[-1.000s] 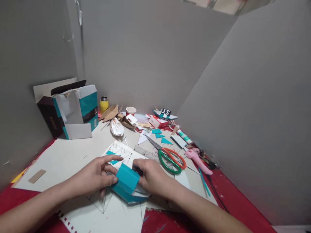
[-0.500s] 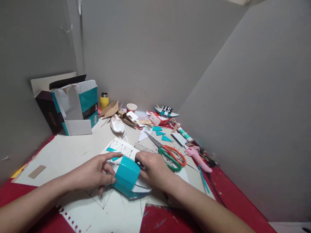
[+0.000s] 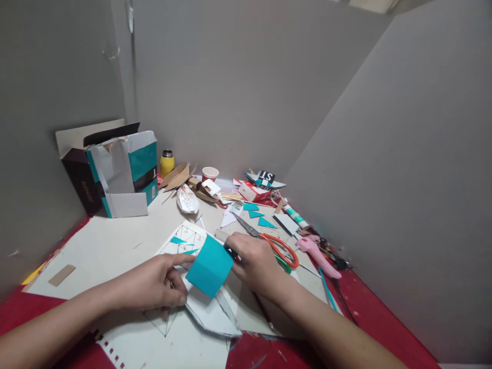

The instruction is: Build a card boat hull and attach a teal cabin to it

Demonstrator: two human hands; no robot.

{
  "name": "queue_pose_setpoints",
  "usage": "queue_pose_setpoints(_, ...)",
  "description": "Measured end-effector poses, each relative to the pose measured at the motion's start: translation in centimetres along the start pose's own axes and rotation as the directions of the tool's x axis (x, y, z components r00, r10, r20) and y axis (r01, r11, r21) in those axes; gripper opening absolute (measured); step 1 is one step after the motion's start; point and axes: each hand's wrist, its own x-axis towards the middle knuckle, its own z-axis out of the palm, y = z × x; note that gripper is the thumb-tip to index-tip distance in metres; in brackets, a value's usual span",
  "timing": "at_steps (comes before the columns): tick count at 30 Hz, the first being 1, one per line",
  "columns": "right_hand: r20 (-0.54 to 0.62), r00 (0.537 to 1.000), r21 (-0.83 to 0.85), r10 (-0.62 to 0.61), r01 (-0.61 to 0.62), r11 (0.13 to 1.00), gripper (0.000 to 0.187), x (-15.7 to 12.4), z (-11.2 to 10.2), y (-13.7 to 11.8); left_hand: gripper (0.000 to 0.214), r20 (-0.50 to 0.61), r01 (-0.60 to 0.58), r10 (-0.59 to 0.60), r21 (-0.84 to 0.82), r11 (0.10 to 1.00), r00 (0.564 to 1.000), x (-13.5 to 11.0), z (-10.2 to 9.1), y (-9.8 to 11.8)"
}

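Observation:
A folded teal card piece [image 3: 210, 265] stands lifted over a white cut-out sheet [image 3: 215, 316] near the table's front. My right hand [image 3: 257, 264] pinches the teal piece at its right edge, with a dark thing under the fingers that I cannot make out. My left hand [image 3: 156, 284] rests on the paper just left of it, fingers curled and the forefinger stretched toward the teal piece's left edge. Under both lies a white sheet with drawn triangle lines [image 3: 183, 241].
Scissors with orange and green handles [image 3: 280, 249] lie right of my right hand, then a pink glue gun [image 3: 315, 256]. An opened teal and black box [image 3: 115, 174] stands at the back left. A yellow flask [image 3: 166, 163], a paper cup [image 3: 209, 174] and card scraps crowd the back.
My right hand has raised and tilted the teal piece up off the white cut-out and shifted it rightward toward the scissors. My left hand stayed low on the paper.

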Motion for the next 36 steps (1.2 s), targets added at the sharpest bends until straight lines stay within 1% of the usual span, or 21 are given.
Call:
queue_pose_setpoints(2,0.017,0.999,0.069,0.04,-0.041,0.997,0.012,0.2,-0.2,0.2,0.073,0.059,-0.008,0.011,-0.053,0.999,0.998,-0.1,-0.2,0.6)
queue_pose_setpoints(5,0.014,0.999,0.098,0.036,-0.037,0.994,0.013,0.4,-0.3,0.2,0.062,0.144,-0.053,0.072,-0.128,0.99,0.987,-0.4,-0.6,1.6)
queue_pose_setpoints(6,0.009,1.0,0.095,0.024,-0.025,0.995,0.013,0.4,-0.3,0.1,0.056,0.142,-0.074,0.096,-0.151,0.986,0.985,-0.4,-0.8,1.8)
queue_pose_setpoints(10,0.02,1.0,0.087,-0.019,0.017,0.996,0.011,0.1,-0.2,-0.8,0.039,0.058,-0.12,0.135,-0.211,0.97,0.989,-0.2,-0.6,1.7)
queue_pose_setpoints(15,0.021,0.997,0.117,-0.071,0.068,0.991,0.007,-0.2,-0.3,-2.1,0.024,0.116,-0.146,0.194,-0.334,0.931,0.974,-0.1,0.8,1.3)
queue_pose_setpoints(17,0.016,0.997,0.149,-0.073,0.07,0.986,0.008,-0.2,-0.3,-2.3,0.023,0.089,-0.162,0.202,-0.333,0.929,0.975,-0.2,1.0,1.3)
queue_pose_setpoints(19,-0.02,0.998,0.206,-0.056,0.059,0.977,0.01,-0.2,-0.3,-2.2,0.024,0.023,-0.2,0.217,-0.31,0.93,0.976,-0.3,1.0,1.4)
queue_pose_setpoints(23,-0.167,0.985,0.359,0.042,0.021,0.933,0.041,-0.1,-0.2,-2.2,0.029,-0.135,-0.295,0.268,-0.265,0.918,0.954,-0.4,0.7,1.7)
queue_pose_setpoints(25,-0.206,0.971,0.461,0.119,-0.011,0.887,0.047,-0.1,-0.4,-2.4,0.03,-0.19,-0.328,0.287,-0.241,0.913,0.939,-0.5,0.5,1.9)
queue_pose_setpoints(27,-0.179,0.959,0.596,0.221,-0.073,0.8,0.044,-0.1,-0.6,-2.9,0.03,-0.231,-0.35,0.304,-0.195,0.916,0.924,-0.7,0.6,2.1)
queue_pose_setpoints(29,-0.09,0.94,0.736,0.329,-0.16,0.658,0.041,0.0,-0.8,-3.4,0.028,-0.268,-0.372,0.336,-0.094,0.924,0.903,-1.0,0.7,2.4)
queue_pose_setpoints(30,-0.036,0.929,0.795,0.369,-0.197,0.574,0.044,0.0,-0.9,-3.6,0.028,-0.285,-0.384,0.362,-0.024,0.923,0.887,-1.1,0.9,2.5)
queue_pose_setpoints(32,0.056,0.917,0.871,0.394,-0.237,0.429,0.055,0.1,-1.1,-4.0,0.027,-0.311,-0.399,0.421,0.134,0.907,0.852,-1.4,1.2,2.7)
queue_pose_setpoints(33,0.081,0.921,0.889,0.38,-0.239,0.39,0.061,0.1,-1.2,-4.1,0.026,-0.315,-0.399,0.448,0.209,0.893,0.837,-1.5,1.4,2.8)
queue_pose_setpoints(34,0.087,0.931,0.897,0.355,-0.229,0.379,0.066,0.1,-1.3,-4.3,0.025,-0.311,-0.398,0.473,0.275,0.875,0.825,-1.6,1.5,2.8)
queue_pose_setpoints(35,0.078,0.943,0.894,0.324,-0.21,0.395,0.069,0.1,-1.4,-4.4,0.025,-0.298,-0.398,0.494,0.329,0.856,0.817,-1.6,1.6,2.9)
queue_pose_setpoints(36,0.052,0.953,0.882,0.298,-0.184,0.434,0.07,0.0,-1.5,-4.5,0.025,-0.28,-0.397,0.509,0.373,0.839,0.814,-1.6,1.7,3.0)
